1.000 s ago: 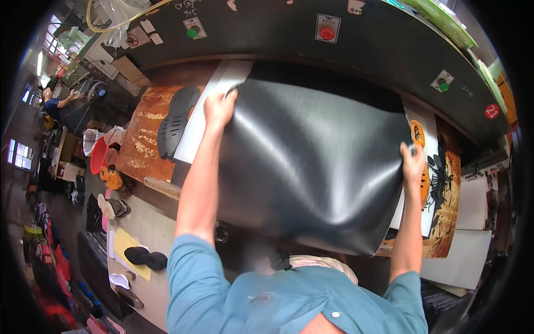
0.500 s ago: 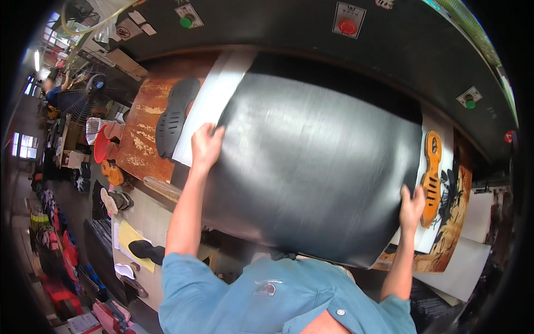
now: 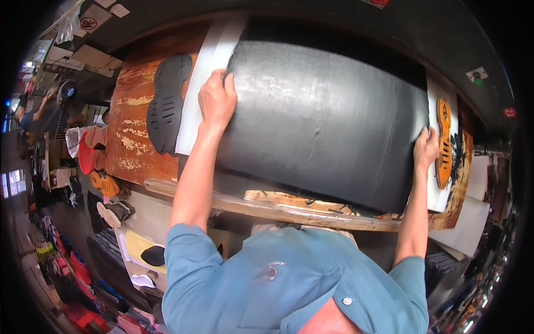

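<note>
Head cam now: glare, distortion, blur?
Head view: pale glare across the upper part of the black sheet; head view: fisheye bows the wooden front rail, leaving black corners; head view: fan at far left looks soft, orange sole-shaped piece reads more clearly.

The black sheet (image 3: 328,117) is four-sided, with a semi-gloss, lightly marked surface. It extends, spread out, across the upper centre of the frame, its lower edge sloping downward rightward.
</note>
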`<state>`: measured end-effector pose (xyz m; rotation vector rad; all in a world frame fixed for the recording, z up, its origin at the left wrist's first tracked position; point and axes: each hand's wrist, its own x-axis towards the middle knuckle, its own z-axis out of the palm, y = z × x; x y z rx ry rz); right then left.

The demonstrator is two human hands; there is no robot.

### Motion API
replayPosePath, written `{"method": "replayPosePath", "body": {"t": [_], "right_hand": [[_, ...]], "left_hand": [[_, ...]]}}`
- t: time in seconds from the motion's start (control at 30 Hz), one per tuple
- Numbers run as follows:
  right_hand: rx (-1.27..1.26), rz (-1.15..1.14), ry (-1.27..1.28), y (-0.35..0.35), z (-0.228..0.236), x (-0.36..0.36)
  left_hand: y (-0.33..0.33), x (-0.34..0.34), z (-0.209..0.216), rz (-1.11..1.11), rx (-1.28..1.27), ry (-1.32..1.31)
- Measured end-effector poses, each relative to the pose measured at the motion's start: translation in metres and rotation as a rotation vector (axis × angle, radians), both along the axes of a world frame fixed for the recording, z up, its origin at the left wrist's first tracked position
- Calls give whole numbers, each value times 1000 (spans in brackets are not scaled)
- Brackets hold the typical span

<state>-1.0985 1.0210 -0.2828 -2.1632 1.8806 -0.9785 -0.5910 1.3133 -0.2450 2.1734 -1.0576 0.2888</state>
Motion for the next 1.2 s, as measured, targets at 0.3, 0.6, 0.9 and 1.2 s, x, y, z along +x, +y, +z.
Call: {"method": "replayPosePath", "body": {"t": [0.3, 0.6, 0.9, 1.2], "right_hand": [[-31, -141, 283, -35, 3, 37], [-120, -108, 296, -33, 5, 43], [39, -59, 264, -32, 13, 48], [-158, 420, 60, -18, 42, -30]], "left_hand": [[-28, 13, -6, 49, 2, -140], [-17, 11, -8, 57, 30, -143], [-11, -25, -16, 93, 183, -341], [29, -182, 5, -564, 400, -194]]}}
